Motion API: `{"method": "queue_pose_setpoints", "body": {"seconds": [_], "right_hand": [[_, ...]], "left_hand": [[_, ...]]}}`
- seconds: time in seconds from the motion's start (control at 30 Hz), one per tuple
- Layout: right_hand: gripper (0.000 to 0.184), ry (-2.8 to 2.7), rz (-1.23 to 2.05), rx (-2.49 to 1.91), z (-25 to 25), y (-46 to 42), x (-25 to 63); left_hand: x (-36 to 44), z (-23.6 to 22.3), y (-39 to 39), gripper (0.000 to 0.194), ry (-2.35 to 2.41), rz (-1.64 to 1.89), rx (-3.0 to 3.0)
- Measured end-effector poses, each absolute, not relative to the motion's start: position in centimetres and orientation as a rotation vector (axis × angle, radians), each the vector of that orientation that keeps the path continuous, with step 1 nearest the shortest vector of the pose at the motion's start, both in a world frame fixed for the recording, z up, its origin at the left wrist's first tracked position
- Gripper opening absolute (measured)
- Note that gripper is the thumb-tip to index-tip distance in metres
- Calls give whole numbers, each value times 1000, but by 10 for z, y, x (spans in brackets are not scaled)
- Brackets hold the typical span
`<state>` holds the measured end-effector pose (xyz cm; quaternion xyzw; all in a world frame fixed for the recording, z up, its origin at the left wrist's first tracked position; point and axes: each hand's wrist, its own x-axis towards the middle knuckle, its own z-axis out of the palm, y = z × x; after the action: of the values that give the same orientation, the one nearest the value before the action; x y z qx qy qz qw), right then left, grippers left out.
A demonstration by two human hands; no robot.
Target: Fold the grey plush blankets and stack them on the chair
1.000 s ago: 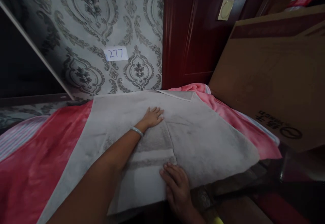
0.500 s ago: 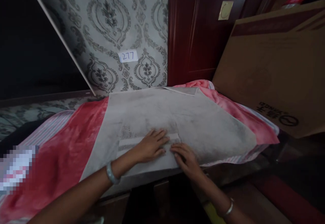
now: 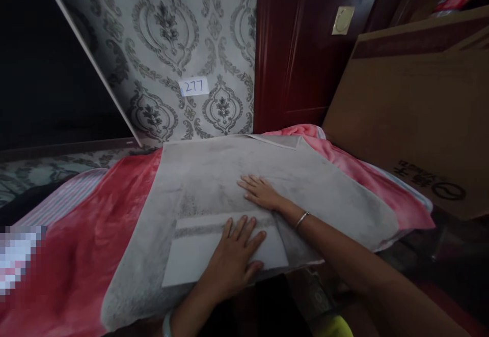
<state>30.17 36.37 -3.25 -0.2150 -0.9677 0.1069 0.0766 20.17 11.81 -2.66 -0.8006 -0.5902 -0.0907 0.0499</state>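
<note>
The white panel [image 3: 185, 260], long axis running left to right on the grey cloth [image 3: 332, 202], is partly covered by the nearer left hand [image 3: 234, 261]; farther forward, cloth is touched by the right hand [image 3: 263, 193]. Both hands' fingers are open.

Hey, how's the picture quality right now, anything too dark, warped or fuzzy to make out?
Head view: dim overall; the dark panel at upper left nearly black, detail lost; bottom middle also deep in shadow; cardboard box dull but its large logo legible; "277" label readable; a patch at the lower left edge pixelated, contents unreadable.
</note>
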Motion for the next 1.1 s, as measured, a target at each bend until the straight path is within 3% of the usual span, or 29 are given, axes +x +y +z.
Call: {"method": "queue_pose_setpoints", "body": {"seconds": [0.27, 0.5, 0.6, 0.73, 0.83, 1.1], "right_hand": [[62, -2844, 349, -1026, -23, 428, 269], [62, -2782, 381, -1266, -5, 434, 261], [60, -2784, 244, -1067, 6, 407, 260], [55, -2953, 271, -380, 2, 355, 256], [55, -3030, 330, -82, -7, 339, 248], [61, -3000, 258, -555, -12, 411, 201]], "left_hand": [[201, -23, 114, 77, -1817, -256, -2455], [202, -18, 115, 79, -1851, -276, -2501], [196, -12, 112, 74, -1821, -333, -2522], [183, -17, 102, 60, -1894, -453, -2257], [178, -32, 94, 65, -1987, -438, -2015], [178, -56, 88, 78, -2018, -350, -2005]]}}
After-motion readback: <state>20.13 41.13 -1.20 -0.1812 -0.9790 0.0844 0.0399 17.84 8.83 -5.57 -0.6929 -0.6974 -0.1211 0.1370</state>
